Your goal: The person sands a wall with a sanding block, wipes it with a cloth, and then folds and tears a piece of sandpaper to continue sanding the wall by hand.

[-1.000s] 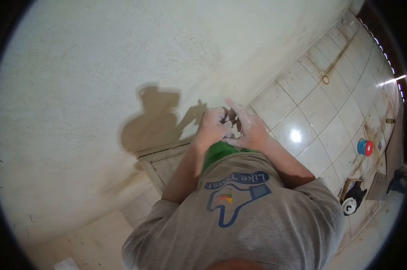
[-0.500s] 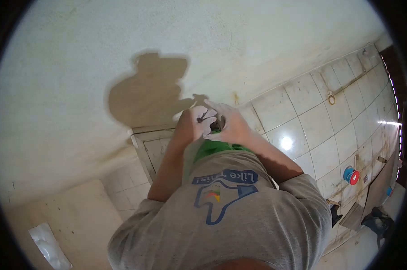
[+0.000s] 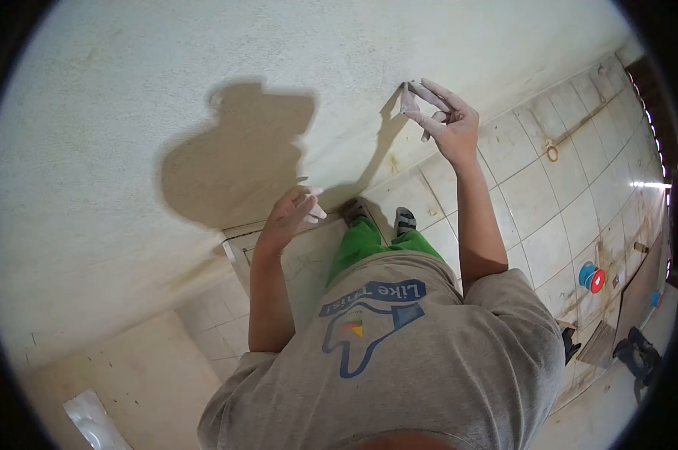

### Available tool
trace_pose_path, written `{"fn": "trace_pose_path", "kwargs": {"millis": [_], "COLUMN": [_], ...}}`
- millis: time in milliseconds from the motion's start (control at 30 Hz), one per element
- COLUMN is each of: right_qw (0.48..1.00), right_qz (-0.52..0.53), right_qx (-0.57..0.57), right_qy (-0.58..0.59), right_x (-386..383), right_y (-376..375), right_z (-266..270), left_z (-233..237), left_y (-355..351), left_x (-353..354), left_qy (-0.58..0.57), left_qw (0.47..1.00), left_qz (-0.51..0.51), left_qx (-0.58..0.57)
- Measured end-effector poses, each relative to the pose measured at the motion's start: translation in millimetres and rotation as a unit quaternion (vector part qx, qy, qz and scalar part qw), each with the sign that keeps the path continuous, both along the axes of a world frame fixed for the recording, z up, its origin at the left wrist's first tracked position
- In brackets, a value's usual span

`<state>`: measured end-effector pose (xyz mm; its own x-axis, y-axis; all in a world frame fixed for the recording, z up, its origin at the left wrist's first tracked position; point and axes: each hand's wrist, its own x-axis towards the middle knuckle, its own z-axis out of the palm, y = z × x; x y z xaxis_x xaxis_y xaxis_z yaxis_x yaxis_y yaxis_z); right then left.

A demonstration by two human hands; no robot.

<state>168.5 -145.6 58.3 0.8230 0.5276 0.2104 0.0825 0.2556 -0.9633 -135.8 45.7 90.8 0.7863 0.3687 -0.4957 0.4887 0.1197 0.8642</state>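
Observation:
My right hand [image 3: 451, 124] is raised close to the pale wall [image 3: 369, 45], its thumb and fingers coated in whitish dust. A small thin, pale grey piece [image 3: 408, 103] is pinched between the thumb and fingertips; its exact kind does not show. Lower and to the left, my left hand [image 3: 285, 214] has its fingers curled together, also dusty at the tips. What it holds, if anything, I cannot make out. A gap separates the two hands.
A framed panel [image 3: 241, 259] with a raised edge stands by the wall at my left. White tiles [image 3: 519, 214] cover the floor on the right, with a blue and red spool [image 3: 592, 277] on them. A shiny white sheet [image 3: 95, 424] lies at lower left.
My hands were together in front of my waist and have come apart. The right moved up and right to the wall with the thin piece; the left shifted left and slightly down.

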Motion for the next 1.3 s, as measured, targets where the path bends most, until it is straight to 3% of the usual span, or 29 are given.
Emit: {"fn": "trace_pose_path", "kwargs": {"millis": [133, 267, 367, 467, 567, 700, 800, 900, 1000, 1100, 1200, 1233, 1300], "right_qw": [0.999, 0.993, 0.983, 0.983, 0.987, 0.989, 0.993, 0.976, 0.985, 0.988, 0.979, 0.993, 0.993], "right_qz": [0.014, -0.09, -0.151, -0.158, -0.138, -0.106, -0.108, -0.196, -0.17, -0.032, -0.022, -0.033, -0.113], "right_qx": [-0.013, -0.012, 0.0, 0.002, 0.02, -0.043, -0.005, 0.093, 0.008, -0.081, 0.002, -0.067, 0.015], "right_qy": [-0.042, -0.078, -0.102, -0.094, -0.085, -0.094, -0.044, 0.015, 0.017, -0.129, -0.202, -0.088, -0.035], "right_x": [0, -1, -4, -11, -2, 8, 5, 3, 3, -58, -60, -44, -13], "right_y": [-11, -10, 10, 16, 10, 3, -8, 22, 18, 34, 39, 25, 11], "right_z": [-5, -1, -9, -8, 0, -10, 5, -10, -18, 0, -9, 4, 6], "left_z": [-6, 5, -3, 11, 18, 14, 26, 7, -4, -11, -16, -17, -18], "left_y": [-7, -4, 3, 0, -9, -13, -29, -21, -16, -20, -22, -24, -23], "left_x": [16, 33, 37, 45, 52, 47, 47, 31, 22, 11, 11, 10, 1], "left_qy": [0.007, -0.019, -0.009, -0.003, 0.017, 0.018, 0.014, -0.003, 0.012, 0.014, 0.042, 0.047, 0.049], "left_qw": [0.997, 0.996, 0.999, 0.995, 0.994, 0.997, 0.996, 0.996, 0.995, 0.994, 0.993, 0.994, 0.995], "left_qz": [-0.069, -0.09, -0.047, -0.101, -0.11, -0.076, -0.07, -0.091, -0.093, -0.096, -0.101, -0.099, -0.09], "left_qx": [-0.03, -0.024, -0.003, -0.021, 0.011, 0.02, 0.047, 0.013, -0.029, -0.057, -0.033, -0.019, -0.015]}}
